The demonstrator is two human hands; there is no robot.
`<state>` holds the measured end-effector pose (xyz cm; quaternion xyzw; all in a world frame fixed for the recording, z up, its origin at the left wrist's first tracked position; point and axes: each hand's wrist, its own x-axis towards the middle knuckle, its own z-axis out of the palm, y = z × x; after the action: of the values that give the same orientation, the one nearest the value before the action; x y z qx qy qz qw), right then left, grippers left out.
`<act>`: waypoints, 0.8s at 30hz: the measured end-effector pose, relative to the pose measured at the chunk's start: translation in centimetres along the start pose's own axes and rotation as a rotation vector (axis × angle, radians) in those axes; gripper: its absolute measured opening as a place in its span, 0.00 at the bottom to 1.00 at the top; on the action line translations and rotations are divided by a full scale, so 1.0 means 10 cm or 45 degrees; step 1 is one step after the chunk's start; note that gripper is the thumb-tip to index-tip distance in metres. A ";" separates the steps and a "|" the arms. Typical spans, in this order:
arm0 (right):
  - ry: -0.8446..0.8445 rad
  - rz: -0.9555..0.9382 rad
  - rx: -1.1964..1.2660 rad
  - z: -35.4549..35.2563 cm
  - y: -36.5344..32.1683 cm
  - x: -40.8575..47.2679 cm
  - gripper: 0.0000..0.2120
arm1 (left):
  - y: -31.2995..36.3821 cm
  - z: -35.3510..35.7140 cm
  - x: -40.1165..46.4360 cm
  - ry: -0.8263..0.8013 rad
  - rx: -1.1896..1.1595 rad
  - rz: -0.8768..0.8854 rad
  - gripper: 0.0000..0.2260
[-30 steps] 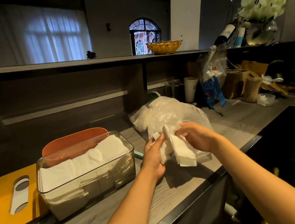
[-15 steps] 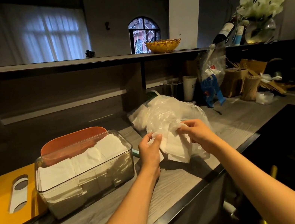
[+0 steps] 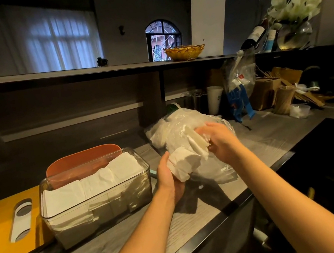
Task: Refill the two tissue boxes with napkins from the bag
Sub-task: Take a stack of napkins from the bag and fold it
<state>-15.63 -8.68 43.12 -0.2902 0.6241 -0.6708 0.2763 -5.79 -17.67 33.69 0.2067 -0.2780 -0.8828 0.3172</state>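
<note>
A clear plastic bag [image 3: 175, 129] of napkins lies on the grey wooden counter [image 3: 262, 143], right of centre. My left hand [image 3: 167, 178] holds a bundle of white napkins [image 3: 185, 163] from below and the side. My right hand [image 3: 217, 139] grips the top of the same bundle just in front of the bag. A clear tissue box [image 3: 99, 203] stands to the left, open on top, with white napkins filling its near side. An orange tissue box [image 3: 83, 161] stands right behind it, mostly hidden.
A yellow lid [image 3: 3, 228] with an oval slot lies left of the clear box. Cups, a blue-and-clear bag [image 3: 239, 86], brown paper items and a small tub crowd the counter's back right. A dark drop lies past the counter's front edge at right.
The napkin bundle has been drawn up out of the bag's mouth. My left hand has shifted underneath it, and my right hand has risen onto its top.
</note>
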 end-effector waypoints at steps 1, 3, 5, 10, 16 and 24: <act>0.060 -0.027 -0.131 0.06 0.08 0.03 0.03 | 0.01 -0.01 -0.01 -0.029 -0.028 -0.017 0.24; 0.131 -0.035 -0.255 0.12 0.24 0.07 0.04 | 0.04 -0.01 -0.03 -0.065 -0.074 -0.042 0.27; 0.180 -0.009 -0.273 0.12 0.39 0.11 0.04 | 0.04 0.00 -0.04 -0.096 -0.034 -0.025 0.27; 0.178 0.015 -0.234 0.09 0.51 0.16 0.05 | -0.04 0.00 0.03 0.013 0.191 0.050 0.18; 0.326 0.053 -0.266 0.01 0.40 0.03 0.24 | 0.02 -0.02 0.03 -0.115 -0.030 0.116 0.17; -0.083 0.278 -0.056 0.12 0.33 -0.16 0.17 | 0.02 0.00 -0.03 -0.212 0.074 0.138 0.17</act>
<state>-13.64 -8.53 39.84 -0.2479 0.6572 -0.6131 0.3615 -5.52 -17.55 33.88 0.1265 -0.3395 -0.8702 0.3340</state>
